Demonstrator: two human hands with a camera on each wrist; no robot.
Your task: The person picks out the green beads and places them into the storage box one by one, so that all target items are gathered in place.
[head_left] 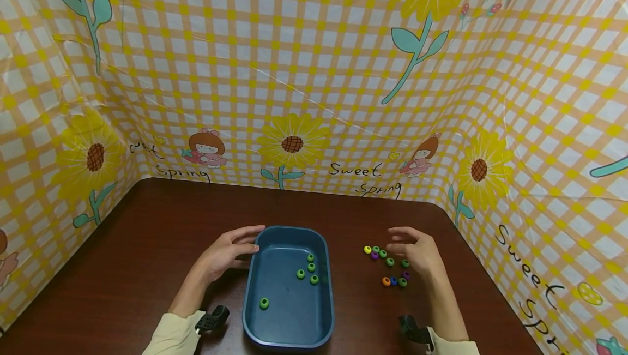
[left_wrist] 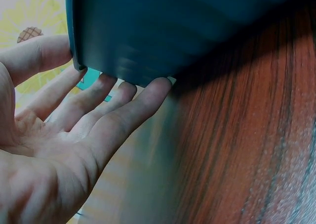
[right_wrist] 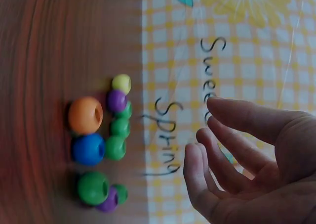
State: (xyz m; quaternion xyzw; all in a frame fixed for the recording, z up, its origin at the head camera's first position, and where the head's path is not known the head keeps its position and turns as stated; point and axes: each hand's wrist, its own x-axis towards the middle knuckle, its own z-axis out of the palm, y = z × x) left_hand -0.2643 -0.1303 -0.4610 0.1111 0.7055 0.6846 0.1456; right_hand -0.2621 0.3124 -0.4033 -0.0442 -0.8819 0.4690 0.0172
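A dark blue rectangular tray [head_left: 288,322] stands on the table with several green beads [head_left: 314,279] inside, one of them apart at the lower left. My left hand [head_left: 222,254] rests against the tray's left side, its thumb at the rim and relaxed fingertips touching the outer wall [left_wrist: 148,31]. To the right of the tray lies a loose group of beads: yellow [head_left: 367,250], purple [head_left: 375,256], orange [head_left: 386,282], blue [head_left: 394,281] and several green [head_left: 390,262]. My right hand [head_left: 417,251] hovers beside and above these beads, fingers loosely bent, holding nothing.
The dark brown wooden table [head_left: 186,208] carries everything. A checked cloth [head_left: 314,71] with sunflowers and lettering hangs behind it and along both sides. A black strap device [head_left: 213,319] sits on the left wrist, another [head_left: 414,330] on the right.
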